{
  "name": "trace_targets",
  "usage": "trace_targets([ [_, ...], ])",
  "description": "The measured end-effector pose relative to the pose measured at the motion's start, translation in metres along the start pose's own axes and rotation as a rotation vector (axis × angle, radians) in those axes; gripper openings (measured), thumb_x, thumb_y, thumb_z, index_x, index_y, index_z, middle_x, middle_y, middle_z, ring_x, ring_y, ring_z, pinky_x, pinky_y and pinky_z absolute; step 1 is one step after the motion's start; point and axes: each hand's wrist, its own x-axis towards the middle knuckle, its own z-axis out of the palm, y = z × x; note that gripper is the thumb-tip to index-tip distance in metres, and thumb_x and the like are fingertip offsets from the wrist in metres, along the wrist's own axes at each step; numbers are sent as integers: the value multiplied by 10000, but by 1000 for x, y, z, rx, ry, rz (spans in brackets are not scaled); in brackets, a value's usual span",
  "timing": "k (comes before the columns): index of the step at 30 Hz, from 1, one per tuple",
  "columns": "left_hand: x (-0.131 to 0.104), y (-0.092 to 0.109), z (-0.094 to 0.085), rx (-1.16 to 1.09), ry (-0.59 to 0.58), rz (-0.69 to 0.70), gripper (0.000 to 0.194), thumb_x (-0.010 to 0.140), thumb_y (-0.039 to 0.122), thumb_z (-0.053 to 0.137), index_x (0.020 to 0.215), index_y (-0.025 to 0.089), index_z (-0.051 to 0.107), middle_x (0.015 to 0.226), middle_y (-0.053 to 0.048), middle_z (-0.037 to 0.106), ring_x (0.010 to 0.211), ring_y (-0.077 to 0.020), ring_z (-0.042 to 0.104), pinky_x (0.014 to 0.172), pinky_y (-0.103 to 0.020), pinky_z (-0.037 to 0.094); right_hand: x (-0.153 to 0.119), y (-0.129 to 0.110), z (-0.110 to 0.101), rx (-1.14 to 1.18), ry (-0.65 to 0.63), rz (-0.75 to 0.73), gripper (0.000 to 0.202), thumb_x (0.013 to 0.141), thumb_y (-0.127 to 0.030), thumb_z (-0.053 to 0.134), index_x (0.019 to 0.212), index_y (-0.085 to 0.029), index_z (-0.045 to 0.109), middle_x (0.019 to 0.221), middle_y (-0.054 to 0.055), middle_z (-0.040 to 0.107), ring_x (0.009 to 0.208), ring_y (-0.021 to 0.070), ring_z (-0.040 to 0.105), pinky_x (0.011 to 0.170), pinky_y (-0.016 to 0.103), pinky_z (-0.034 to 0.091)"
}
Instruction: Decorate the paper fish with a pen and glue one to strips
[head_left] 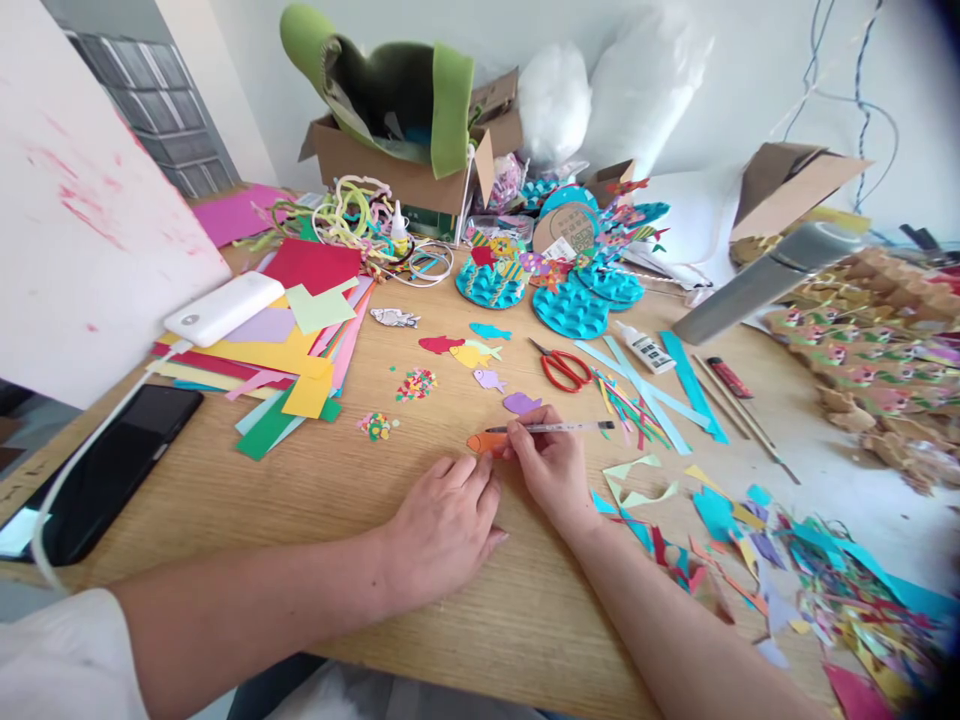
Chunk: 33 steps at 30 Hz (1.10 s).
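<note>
Sleeve [67,650] at 8 o'clk; our L hand [442,525], fingers together, is by orange fish [475,443] at 6, face inked, rest part-hidden; our R hand [551,465] pinches pen [574,427]; purple fish [521,403] looks blank.

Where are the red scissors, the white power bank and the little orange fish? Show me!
Red scissors [553,358]: head view, where the handles meet the blades.
White power bank [226,307]: head view, middle of its top.
Orange paper fish [478,443]: head view, on its head.
</note>
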Motion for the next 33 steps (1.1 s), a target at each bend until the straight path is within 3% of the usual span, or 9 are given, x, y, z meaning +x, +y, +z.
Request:
trace_targets([
  [4, -1, -1, 5, 19, 43, 0, 501, 911, 480, 523, 1195, 76, 603, 1297, -162, 587, 1240, -316, 462, 1024, -420, 351, -1, -3, 1, 32, 42, -37, 204, 820, -382, 639, 778, -221, 522, 614, -21, 589, 510, 146, 586, 502, 267, 493],
  [7, -2, -2, 6, 18, 49, -13, 494, 915, 481, 510, 1199, 89, 607, 1327, -150, 572, 1288, -334, 425, 1063, -442, 321, 0, -6, 0, 39, -6, -5, 205, 808, -380, 646, 763, -221, 524, 626, -23, 580, 484, 140, 574, 470, 266, 489],
  [15, -1, -1, 2, -21, -8, -15, 498, 930, 454, 490, 1241, 74, 572, 1344, -152, 555, 1294, -340, 421, 1073, -448, 320, 5, 0, 1, 15, -76, 142, 262, 813, -458, 634, 768, -240, 497, 513, -45, 561, 375, 143, 525, 372, 250, 413],
  [33, 0, -2, 5, -27, -22, -20, 498, 922, 451, 512, 1259, 87, 552, 1375, -149, 525, 1305, -344, 411, 1085, -462, 294, 4, 2, 0, 19, -125, 142, 285, 820, -484, 632, 766, -234, 507, 512, -44, 568, 383, 136, 528, 377, 236, 425],
])
